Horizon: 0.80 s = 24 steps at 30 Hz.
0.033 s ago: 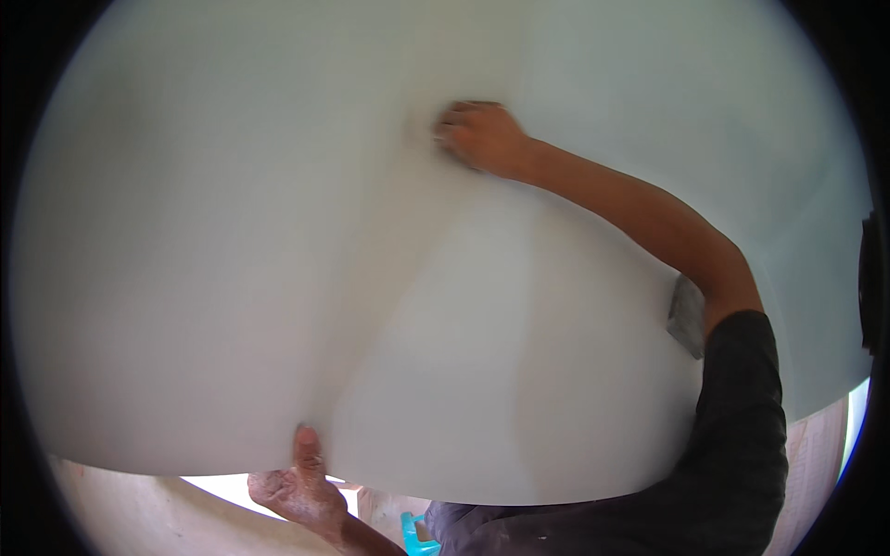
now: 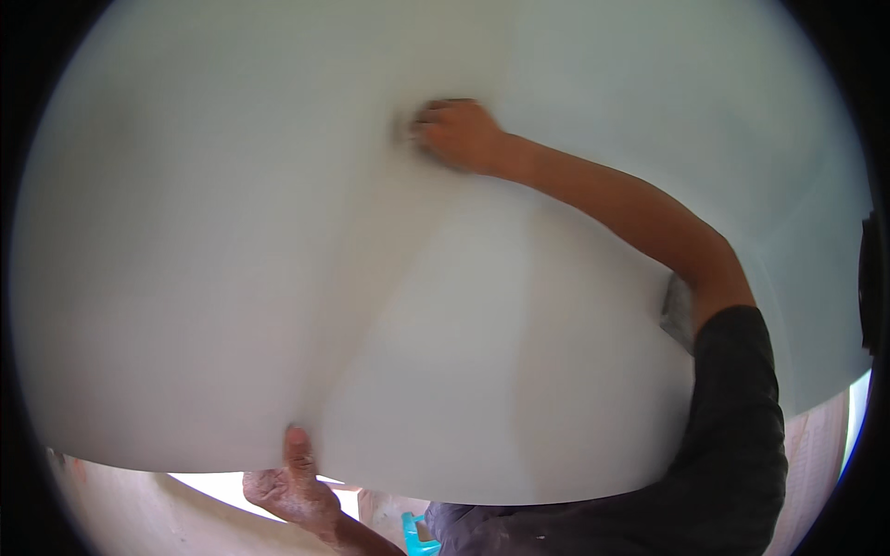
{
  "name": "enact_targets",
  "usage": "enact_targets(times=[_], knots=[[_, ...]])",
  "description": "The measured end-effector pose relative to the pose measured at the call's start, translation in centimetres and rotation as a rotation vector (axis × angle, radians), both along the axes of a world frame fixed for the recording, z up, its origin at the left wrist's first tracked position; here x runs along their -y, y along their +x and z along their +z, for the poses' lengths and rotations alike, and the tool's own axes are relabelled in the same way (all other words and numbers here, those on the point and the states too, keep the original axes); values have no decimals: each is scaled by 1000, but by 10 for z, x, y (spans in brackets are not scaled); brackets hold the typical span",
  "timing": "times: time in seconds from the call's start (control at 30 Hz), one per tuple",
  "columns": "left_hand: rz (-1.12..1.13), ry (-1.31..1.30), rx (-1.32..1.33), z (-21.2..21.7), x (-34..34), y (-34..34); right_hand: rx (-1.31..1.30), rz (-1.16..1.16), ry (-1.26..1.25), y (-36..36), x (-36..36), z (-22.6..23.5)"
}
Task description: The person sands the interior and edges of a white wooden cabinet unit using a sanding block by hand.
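A large, smooth, pale white-grey panel [image 2: 436, 352] fills most of the view, with a faintly darker band across it. My right hand [image 2: 459, 135] presses on its upper middle, knuckles up and fingers curled, slightly blurred. What lies under those fingers is hidden. At the near edge, my left hand [image 2: 295, 486] grips the panel, its thumb flat on top and the other fingers curled below the rim. A grey block [image 2: 678, 313] rests on the panel beside my right elbow, partly covered by the arm.
Below the near edge, left of my left hand, a pale beige surface [image 2: 213, 519] shows. A turquoise plastic object [image 2: 420, 535] is down near my body. Something dark [image 2: 869, 283] stands at the far right rim, past the panel.
My right hand has slid a little to the left across the panel, its arm following. My left hand appears slightly further left, still at the edge.
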<state>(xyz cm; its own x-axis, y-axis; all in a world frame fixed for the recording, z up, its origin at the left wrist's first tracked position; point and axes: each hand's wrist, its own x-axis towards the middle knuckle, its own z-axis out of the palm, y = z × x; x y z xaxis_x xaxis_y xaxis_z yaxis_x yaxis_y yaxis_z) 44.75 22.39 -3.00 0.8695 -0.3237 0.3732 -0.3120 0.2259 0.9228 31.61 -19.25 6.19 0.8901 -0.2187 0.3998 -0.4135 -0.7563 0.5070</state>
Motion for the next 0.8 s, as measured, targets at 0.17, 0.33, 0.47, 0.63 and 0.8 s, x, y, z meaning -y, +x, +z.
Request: enact_targets(times=[0.17, 0.33, 0.47, 0.63, 0.8], knots=[[76, 141, 119, 8, 0, 10, -80, -219, 25, -25, -23, 11], [115, 258, 82, 22, -7, 10, -106, -288, 48, -179, -38, 18], [116, 121, 99, 15, 3, -8, -11, -326, 26, -336, -54, 12], [69, 15, 25, 11, 16, -18, -48, -346, 22, -498, -61, 13], [1, -58, 9, 9, 4, -7, -66, -203, -48, -517, -68, 31]])
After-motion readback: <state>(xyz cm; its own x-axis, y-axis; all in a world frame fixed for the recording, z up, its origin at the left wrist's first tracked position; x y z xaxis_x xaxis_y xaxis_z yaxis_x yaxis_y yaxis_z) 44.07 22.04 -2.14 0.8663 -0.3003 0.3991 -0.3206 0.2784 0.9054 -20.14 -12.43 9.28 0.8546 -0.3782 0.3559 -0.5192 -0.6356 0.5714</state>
